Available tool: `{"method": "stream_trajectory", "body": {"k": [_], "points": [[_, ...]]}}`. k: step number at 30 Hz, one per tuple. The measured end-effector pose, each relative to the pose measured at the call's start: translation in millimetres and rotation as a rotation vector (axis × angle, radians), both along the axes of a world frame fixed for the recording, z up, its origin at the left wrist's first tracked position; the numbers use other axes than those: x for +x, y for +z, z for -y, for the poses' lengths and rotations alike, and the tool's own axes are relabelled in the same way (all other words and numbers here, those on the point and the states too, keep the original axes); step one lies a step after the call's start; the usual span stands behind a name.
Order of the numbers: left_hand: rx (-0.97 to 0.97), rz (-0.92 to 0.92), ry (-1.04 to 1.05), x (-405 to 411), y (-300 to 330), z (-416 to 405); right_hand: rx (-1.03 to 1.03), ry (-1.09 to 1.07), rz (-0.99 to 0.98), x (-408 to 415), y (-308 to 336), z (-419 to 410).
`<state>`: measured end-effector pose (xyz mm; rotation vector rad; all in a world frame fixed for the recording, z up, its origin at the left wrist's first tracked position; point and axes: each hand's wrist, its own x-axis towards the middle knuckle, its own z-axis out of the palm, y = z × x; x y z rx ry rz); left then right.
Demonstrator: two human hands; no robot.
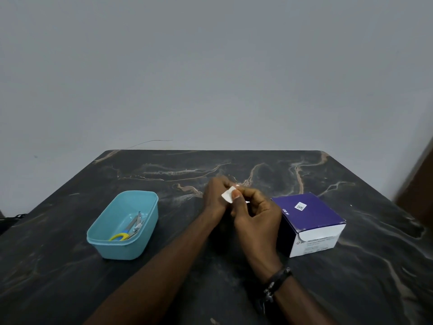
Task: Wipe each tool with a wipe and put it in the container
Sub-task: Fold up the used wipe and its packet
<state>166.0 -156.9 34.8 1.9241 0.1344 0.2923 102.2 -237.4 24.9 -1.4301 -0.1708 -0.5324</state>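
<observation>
Small white square wipe, perhaps a sachet, between 2 hands' fingers.

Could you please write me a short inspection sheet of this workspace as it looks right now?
Surface: dark marbled table, light veins.
Job's things: blue container holding scissors and a metal tool; small white wipe packet; purple and white wipe box, right of the hands.
Clutter: nothing seen.
Hands: left hand and right hand both pinch the packet above the table.
Cables: nothing seen.
Surroundings: plain grey wall; dark wristband on the right wrist.
</observation>
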Motion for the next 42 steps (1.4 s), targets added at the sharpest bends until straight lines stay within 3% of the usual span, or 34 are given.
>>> {"method": "stream_trajectory", "body": {"k": [3, 6, 15, 20, 28, 37, 42], "points": [[-0.221, 0.111, 0.153, -15, -5, -13, -0.009, 0.0, -0.049, 2, -2, 1], [-0.374, 0.122, 0.14, -33, -11, -29, -0.073, 0.056, -0.056, 1, -2, 1], [-0.35, 0.108, 0.042, -58, -23, -50, -0.13, 0.142, -0.21, 2, -5, 2], [-0.346, 0.092, -0.087, -64, -27, -46, -0.294, 0.088, -0.19, 5, -11, 1], [-0.441, 0.096, -0.184, -71, -22, -45, -0.355, -0.004, -0.162, 7, -14, 1], [-0.493, 0.095, -0.171, -73, -20, -48, -0.261, 0.008, -0.183, 7, -9, 0], [-0.506, 0.089, -0.149, -72, -19, -51, -0.255, 0.14, -0.23, 4, -4, 2]]}}
